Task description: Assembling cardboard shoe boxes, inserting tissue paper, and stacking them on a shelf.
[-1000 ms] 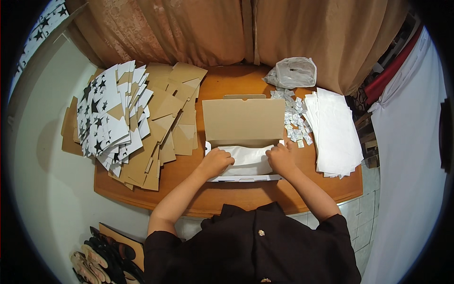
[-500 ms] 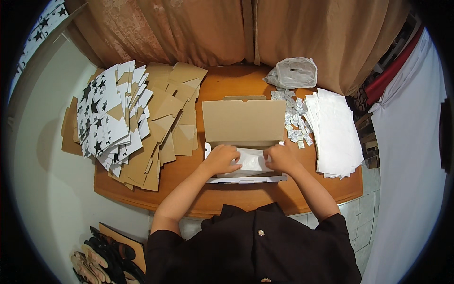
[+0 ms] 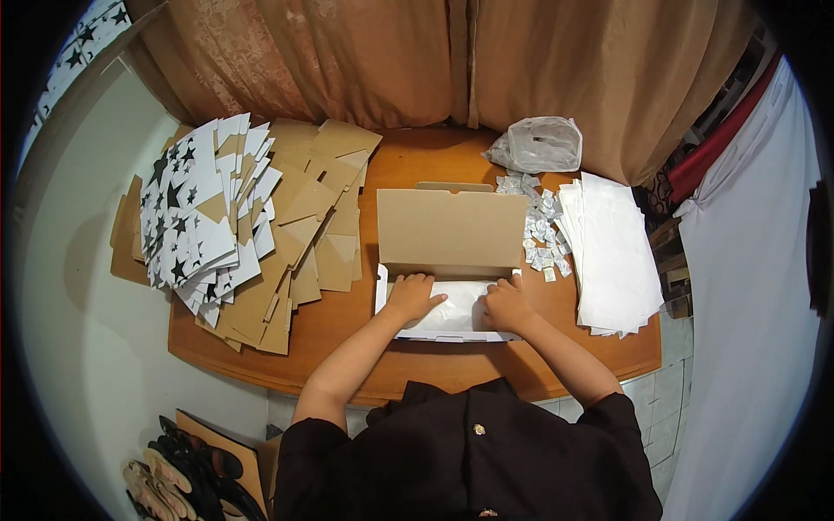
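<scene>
The two hands are apart, one at either end of a white liner (image 3: 460, 306) inside an open carton (image 3: 452, 338). The left hand (image 3: 415, 298) is spread, its fingers pointing away from the body and its thumb toward the middle of the liner; the right hand (image 3: 508, 304) is curled against the liner's other end, and whether it pinches the material cannot be told. Nearest the viewer is a dark, matte shirt (image 3: 469, 451) with shiny buttons; from its short sleeves the bare forearms slant inward and away. The carton, a shallow rectangle, stands on a smooth, reddish-brown wooden surface (image 3: 417, 161). Its outside is white along the front edge; its raised lid shows plain brown cardboard. The liner is thin, pale and softly creased. To the left lie overlapping flat cardboard blanks (image 3: 300, 200), angular and notched, beside others printed with black stars on white (image 3: 187, 204). To the right is a fanned stack of white sheets (image 3: 610, 260), with small, square sachets (image 3: 543, 227) scattered alongside. Farther back sits a crumpled, translucent plastic bag (image 3: 545, 143); behind it, a brown curtain (image 3: 347, 61) hangs in folds.
</scene>
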Action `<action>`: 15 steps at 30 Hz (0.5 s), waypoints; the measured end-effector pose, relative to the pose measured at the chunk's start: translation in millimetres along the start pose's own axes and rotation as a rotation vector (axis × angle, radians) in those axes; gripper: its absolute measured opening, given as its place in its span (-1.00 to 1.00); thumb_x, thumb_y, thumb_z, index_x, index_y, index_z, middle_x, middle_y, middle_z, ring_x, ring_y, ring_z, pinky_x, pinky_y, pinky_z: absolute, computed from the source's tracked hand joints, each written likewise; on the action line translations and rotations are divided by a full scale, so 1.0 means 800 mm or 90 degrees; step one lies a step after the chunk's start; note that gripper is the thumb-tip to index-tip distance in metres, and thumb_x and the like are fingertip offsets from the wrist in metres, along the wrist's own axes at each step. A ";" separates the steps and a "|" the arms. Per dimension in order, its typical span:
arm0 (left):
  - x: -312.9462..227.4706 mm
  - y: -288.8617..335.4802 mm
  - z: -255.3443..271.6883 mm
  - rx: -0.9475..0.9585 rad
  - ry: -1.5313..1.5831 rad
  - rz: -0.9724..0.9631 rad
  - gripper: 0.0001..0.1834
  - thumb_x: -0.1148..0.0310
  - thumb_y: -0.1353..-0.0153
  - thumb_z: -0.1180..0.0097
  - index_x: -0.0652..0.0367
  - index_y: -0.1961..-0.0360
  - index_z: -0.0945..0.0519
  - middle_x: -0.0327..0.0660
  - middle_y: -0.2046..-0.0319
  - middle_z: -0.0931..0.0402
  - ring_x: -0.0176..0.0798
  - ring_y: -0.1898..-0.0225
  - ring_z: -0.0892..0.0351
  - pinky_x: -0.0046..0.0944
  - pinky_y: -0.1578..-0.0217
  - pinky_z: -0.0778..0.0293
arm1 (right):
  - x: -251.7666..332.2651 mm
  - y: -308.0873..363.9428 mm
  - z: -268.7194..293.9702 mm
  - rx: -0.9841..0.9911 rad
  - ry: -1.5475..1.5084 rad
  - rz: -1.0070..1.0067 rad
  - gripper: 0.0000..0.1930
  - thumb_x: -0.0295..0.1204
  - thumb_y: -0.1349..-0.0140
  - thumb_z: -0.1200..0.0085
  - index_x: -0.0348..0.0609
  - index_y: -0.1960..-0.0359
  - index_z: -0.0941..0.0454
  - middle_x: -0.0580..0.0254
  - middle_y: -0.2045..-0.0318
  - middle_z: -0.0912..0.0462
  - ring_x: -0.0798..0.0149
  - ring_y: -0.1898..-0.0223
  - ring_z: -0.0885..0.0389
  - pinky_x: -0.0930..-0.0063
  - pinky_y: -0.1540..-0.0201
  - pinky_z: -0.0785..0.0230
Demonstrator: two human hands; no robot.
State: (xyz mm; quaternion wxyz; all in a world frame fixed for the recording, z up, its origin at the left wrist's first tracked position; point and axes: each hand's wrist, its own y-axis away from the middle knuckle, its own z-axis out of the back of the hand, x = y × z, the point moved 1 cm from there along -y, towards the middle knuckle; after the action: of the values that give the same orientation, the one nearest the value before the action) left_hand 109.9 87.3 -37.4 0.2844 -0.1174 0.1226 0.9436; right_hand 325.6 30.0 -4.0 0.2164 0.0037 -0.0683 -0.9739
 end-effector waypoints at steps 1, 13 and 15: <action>0.001 0.001 0.000 0.000 -0.001 0.000 -0.55 0.09 -0.23 0.06 0.18 0.00 -0.46 -0.04 0.11 -0.48 0.02 0.02 -0.43 0.02 0.02 -0.30 | 0.003 -0.001 0.011 0.004 -0.028 -0.012 -0.81 -0.30 0.12 -0.13 -0.05 0.45 -0.66 0.21 0.36 -0.58 0.18 0.17 -0.47 0.06 -0.09 -0.04; 0.022 -0.007 0.013 0.030 0.190 -0.035 -0.65 0.06 -0.22 0.06 0.10 0.39 -0.60 -0.11 0.34 -0.52 0.04 0.20 -0.50 -0.02 0.21 -0.40 | -0.021 -0.018 -0.015 -0.030 0.029 -0.008 -0.87 -0.41 0.01 -0.06 -0.10 0.45 -0.64 0.23 0.30 -0.53 0.15 0.08 -0.41 -0.02 -0.17 0.03; 0.023 -0.007 0.014 0.144 0.191 0.033 -0.58 0.01 -0.26 0.13 0.13 0.43 -0.59 -0.10 0.35 -0.52 0.05 0.19 -0.49 -0.01 0.20 -0.40 | -0.021 -0.017 -0.015 0.009 0.028 -0.018 -0.87 -0.45 0.00 -0.02 -0.09 0.46 -0.64 0.23 0.31 -0.53 0.14 0.08 -0.41 -0.02 -0.17 0.04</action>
State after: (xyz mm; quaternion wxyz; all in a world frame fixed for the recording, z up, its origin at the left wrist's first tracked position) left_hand 96.7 104.2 -33.3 0.2500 -0.2213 0.2719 0.9026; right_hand 335.7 48.3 -17.9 0.2043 0.0276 -0.0700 -0.9760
